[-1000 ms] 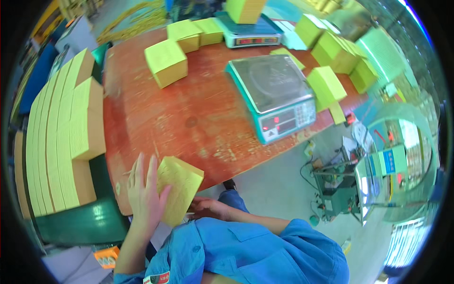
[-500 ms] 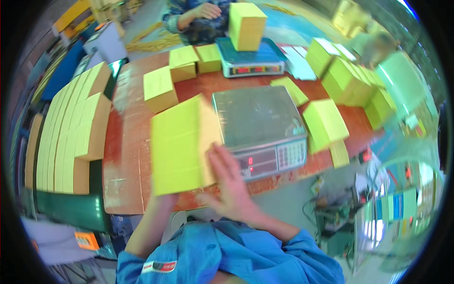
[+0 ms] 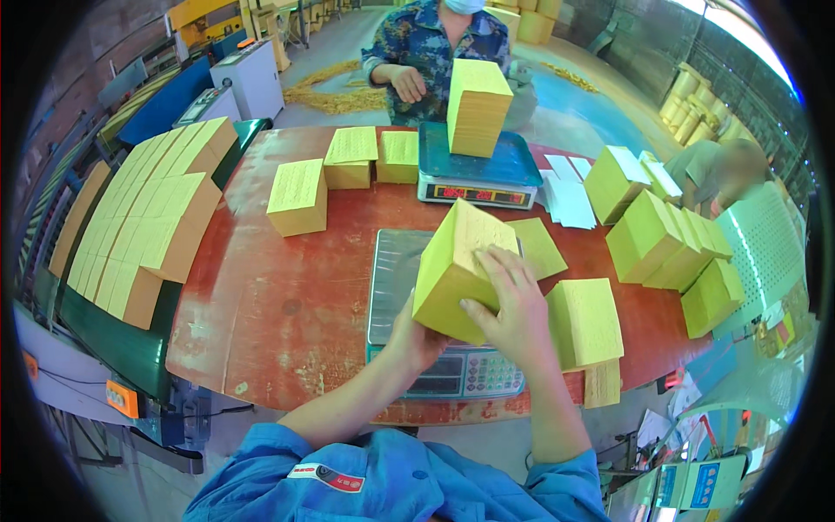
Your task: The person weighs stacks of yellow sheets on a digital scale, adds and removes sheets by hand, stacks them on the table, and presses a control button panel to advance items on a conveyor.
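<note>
Both my hands grip a thick block of yellow paper (image 3: pixel 457 265), tilted over the near electronic scale (image 3: pixel 387 278). My left hand (image 3: pixel 416 335) is closed round its lower left side, with the fingers partly hidden behind it. On the right face lie the fingers of my right hand (image 3: pixel 515 300), its thumb on the near side. The block covers much of the scale's metal pan, and I cannot tell whether it touches it. Just right of the scale stands another yellow paper block (image 3: pixel 587 322). A thin yellow stack (image 3: pixel 537 248) lies behind the held one.
A second scale (image 3: pixel 478 187) at the far edge of the red table (image 3: pixel 252 304) bears a tall paper block (image 3: pixel 478 104). Behind it stands a person (image 3: pixel 439 61). Paper blocks fill a green conveyor (image 3: pixel 156 209) on the left. More blocks (image 3: pixel 644 239) stand right, near another person (image 3: pixel 718 174).
The paper block has moved right, from beside the near scale to over its pan, and has turned. The whole view has shifted, showing more of the far side.
</note>
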`<move>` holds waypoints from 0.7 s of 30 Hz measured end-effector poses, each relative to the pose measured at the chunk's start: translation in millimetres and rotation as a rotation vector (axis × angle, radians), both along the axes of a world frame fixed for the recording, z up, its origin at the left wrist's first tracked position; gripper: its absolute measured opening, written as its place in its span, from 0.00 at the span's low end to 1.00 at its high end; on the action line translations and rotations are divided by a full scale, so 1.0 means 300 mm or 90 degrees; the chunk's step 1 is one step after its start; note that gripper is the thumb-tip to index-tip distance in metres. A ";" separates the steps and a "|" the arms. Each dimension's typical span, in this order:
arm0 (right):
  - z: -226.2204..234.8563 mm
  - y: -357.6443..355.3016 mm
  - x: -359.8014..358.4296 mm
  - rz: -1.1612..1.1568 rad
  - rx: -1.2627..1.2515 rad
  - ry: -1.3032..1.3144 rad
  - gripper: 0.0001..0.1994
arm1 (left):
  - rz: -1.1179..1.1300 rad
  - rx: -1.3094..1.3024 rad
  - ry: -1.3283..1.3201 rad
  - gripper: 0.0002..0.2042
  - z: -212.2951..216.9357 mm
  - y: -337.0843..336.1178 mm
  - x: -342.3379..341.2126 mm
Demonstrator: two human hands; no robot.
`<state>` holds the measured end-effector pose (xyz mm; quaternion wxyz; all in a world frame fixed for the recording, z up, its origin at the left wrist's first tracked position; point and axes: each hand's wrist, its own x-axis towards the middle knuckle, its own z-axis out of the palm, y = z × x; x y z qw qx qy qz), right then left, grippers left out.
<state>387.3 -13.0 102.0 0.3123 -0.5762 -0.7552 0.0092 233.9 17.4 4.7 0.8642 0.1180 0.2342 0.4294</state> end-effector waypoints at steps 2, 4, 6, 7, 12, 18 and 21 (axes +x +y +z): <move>-0.025 -0.003 -0.028 0.020 -0.002 -0.028 0.34 | 0.028 -0.011 -0.047 0.27 0.006 -0.055 -0.051; -0.057 -0.008 -0.075 0.074 -0.003 -0.053 0.35 | -0.048 -0.140 -0.052 0.30 0.005 -0.119 -0.181; -0.082 -0.019 -0.094 0.044 0.014 -0.126 0.37 | -0.047 -0.158 -0.072 0.31 -0.054 -0.136 -0.330; -0.072 -0.046 -0.087 0.012 0.023 -0.157 0.37 | -0.133 -0.059 0.060 0.32 -0.045 -0.132 -0.411; 0.056 -0.137 -0.270 0.013 0.148 -0.088 0.32 | 0.173 0.399 0.943 0.22 -0.061 0.046 -1.087; -0.043 -0.150 -0.695 0.207 -0.031 0.191 0.17 | 0.447 0.433 1.546 0.39 -0.001 0.347 -1.828; -0.121 -0.162 -0.897 0.252 -0.119 0.232 0.15 | 0.274 0.285 1.555 0.47 -0.006 0.476 -1.984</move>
